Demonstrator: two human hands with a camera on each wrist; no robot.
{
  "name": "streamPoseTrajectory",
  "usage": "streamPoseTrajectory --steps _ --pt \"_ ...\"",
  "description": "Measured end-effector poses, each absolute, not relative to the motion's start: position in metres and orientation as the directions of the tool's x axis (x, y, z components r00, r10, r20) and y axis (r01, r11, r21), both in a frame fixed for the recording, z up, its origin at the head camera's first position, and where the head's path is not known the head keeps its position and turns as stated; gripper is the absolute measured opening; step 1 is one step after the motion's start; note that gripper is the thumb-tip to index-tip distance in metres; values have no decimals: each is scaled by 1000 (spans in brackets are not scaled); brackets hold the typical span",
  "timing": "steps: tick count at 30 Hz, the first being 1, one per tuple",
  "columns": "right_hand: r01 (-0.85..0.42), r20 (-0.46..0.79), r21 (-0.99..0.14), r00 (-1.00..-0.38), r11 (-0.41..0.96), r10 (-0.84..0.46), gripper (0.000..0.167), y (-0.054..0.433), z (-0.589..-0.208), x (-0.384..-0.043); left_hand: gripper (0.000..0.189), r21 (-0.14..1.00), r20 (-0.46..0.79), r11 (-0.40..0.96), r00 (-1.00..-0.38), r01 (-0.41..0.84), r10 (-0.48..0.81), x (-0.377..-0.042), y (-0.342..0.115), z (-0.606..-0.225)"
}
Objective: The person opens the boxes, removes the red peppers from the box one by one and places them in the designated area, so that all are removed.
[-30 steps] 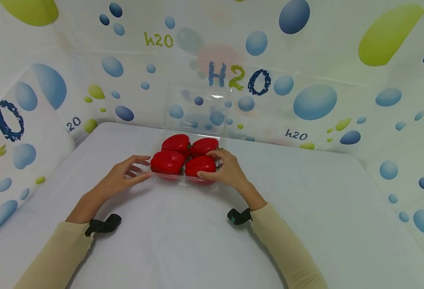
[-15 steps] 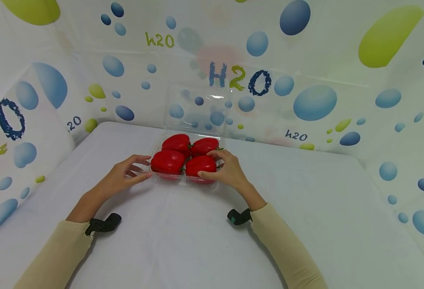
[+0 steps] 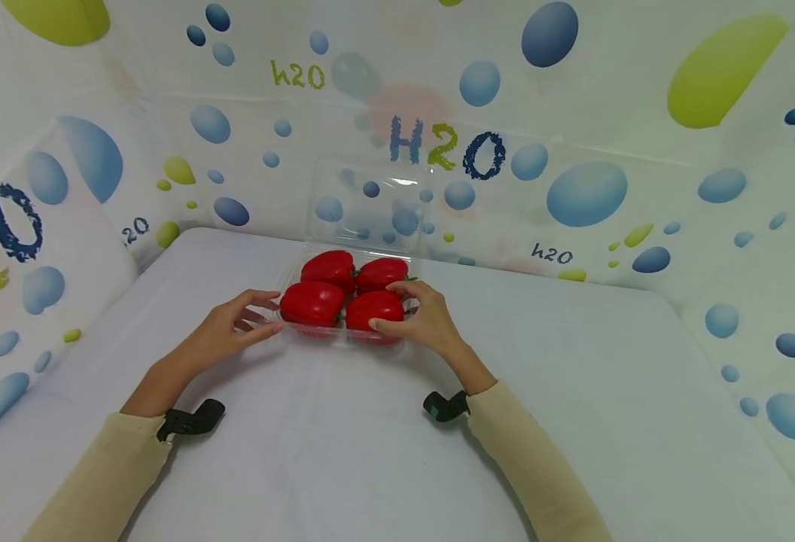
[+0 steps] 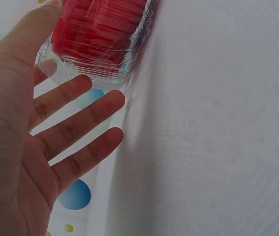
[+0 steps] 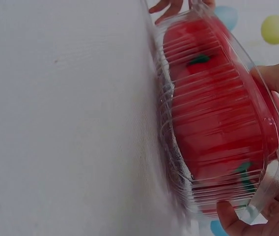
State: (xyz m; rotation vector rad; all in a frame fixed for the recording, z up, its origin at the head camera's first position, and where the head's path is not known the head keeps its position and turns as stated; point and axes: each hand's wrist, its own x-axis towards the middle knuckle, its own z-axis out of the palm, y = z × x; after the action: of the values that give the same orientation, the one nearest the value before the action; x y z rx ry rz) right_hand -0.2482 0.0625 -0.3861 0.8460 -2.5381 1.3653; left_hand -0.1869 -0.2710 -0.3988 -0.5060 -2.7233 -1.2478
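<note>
Several red bell peppers with green stems sit in two rows in a clear plastic clamshell container (image 3: 333,336) on the table. Its see-through lid (image 3: 370,203) stands raised at the back. My left hand (image 3: 224,327) is at the container's left end, fingers spread; in the left wrist view the thumb and index finger (image 4: 46,69) reach its corner while the other fingers stretch out straight. My right hand (image 3: 427,316) curves thumb and index finger round the front right bell pepper (image 3: 373,309). Below, in the right wrist view, another finger (image 5: 228,216) lies outside the ribbed end wall.
A white cloth covers the table (image 3: 343,452). Behind and beside it hangs a backdrop (image 3: 574,98) with blue and green drops and H2O lettering. The raised lid stands close to this backdrop. Dark wrist mounts (image 3: 197,418) sit at both cuffs.
</note>
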Motion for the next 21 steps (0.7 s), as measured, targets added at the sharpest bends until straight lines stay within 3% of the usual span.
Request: streamPoseTrajectory --steps 21 --pt "-464 315 -771 -873 435 -373 55 63 -383 -246 57 703 249 614 -933 359 261 -188 -271 -401"
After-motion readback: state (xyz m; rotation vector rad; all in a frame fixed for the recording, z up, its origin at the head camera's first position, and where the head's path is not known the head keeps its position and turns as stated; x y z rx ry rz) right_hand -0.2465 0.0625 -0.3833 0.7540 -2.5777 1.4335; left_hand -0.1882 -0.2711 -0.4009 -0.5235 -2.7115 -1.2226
